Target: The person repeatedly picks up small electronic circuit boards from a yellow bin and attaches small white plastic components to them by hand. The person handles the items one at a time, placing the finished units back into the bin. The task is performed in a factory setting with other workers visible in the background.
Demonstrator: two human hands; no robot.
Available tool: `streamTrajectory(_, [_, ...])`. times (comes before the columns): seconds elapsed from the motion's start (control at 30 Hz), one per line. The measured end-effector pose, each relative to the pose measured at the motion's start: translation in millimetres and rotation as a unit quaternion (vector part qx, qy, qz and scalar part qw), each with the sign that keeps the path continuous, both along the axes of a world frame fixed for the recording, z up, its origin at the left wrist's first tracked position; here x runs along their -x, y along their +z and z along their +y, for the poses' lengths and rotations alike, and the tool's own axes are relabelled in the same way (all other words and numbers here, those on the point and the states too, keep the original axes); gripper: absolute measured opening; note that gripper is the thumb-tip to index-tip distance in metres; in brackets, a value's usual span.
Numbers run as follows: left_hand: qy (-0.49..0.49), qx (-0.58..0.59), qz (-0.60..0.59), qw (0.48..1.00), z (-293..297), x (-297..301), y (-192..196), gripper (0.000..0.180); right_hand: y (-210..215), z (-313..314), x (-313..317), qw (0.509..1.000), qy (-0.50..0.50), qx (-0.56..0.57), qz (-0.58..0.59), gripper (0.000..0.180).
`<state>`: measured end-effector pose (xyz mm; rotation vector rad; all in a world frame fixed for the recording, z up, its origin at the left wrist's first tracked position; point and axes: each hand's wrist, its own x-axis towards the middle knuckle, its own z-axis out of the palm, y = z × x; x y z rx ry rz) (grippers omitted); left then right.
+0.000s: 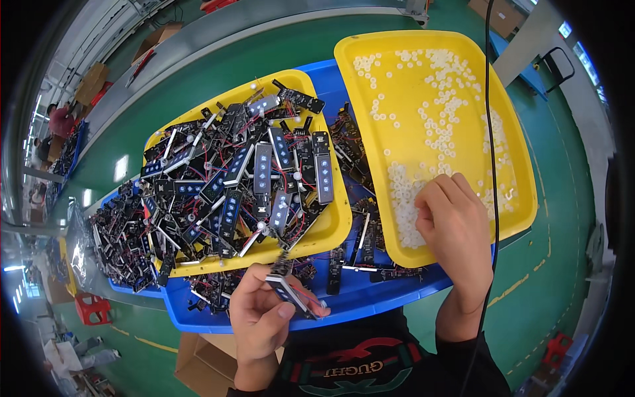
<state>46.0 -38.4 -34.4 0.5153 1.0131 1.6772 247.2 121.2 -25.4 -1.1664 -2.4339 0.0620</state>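
Observation:
My left hand (pixel 254 327) grips a small black circuit board (pixel 289 292) with a display strip along it. Thin red wires hang from the board, which is tilted in front of the blue bin's near edge. My right hand (pixel 458 228) reaches into the right yellow tray (pixel 409 86), its fingertips pinched together at a heap of small white plastic rings (pixel 403 192). Whatever lies between those fingertips is hidden. More white rings (pixel 442 129) are scattered across this tray. The left yellow tray (pixel 342 218) is piled with similar circuit boards (pixel 229 212), some showing blue-lit displays.
Both trays rest on blue bins (pixel 370 303) holding more boards. A black cable (pixel 491 132) hangs down past the right tray. Below stand a cardboard box (pixel 205 364) and a red stool (pixel 92 308) on the green floor. Other people (pixel 61 119) are far left.

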Motion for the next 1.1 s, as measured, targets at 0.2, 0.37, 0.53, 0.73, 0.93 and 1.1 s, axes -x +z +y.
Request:
streamTrajectory(0.2, [0.027, 0.002, 0.030, 0.999, 0.0, -2.3, 0.9, 0.023, 8.7, -0.1, -1.1, 0.998, -0.013, 0.005, 0.063, 0.021])
streamTrajectory(0.37, [0.028, -0.017, 0.062, 0.998, -2.2, -0.4, -5.3, 0.023, 13.5, -1.6, -4.4, 0.993, -0.036, -0.031, 0.104, 0.018])
streamTrajectory(0.53, [0.037, -0.030, -0.015, 0.999, -3.6, 1.9, -3.3, 0.028, 22.6, -38.9, 11.0, 0.948, 0.071, 0.051, 0.306, 0.024])
streamTrajectory(0.73, [0.059, -0.042, -0.026, 0.997, -1.9, -4.7, -5.6, 0.037, -9.5, -81.9, 56.0, 0.681, 0.223, 0.342, 0.608, 0.030])
streamTrajectory(0.93, [0.069, -0.060, 0.030, 0.995, 0.1, -7.8, -6.0, 0.037, -23.6, -92.2, 65.0, 0.563, 0.211, 0.430, 0.673, 0.027])
streamTrajectory(1.1, [0.068, -0.049, 0.056, 0.995, 2.2, -8.8, -5.8, 0.032, -28.5, -93.5, 63.8, 0.526, 0.223, 0.451, 0.686, 0.025])
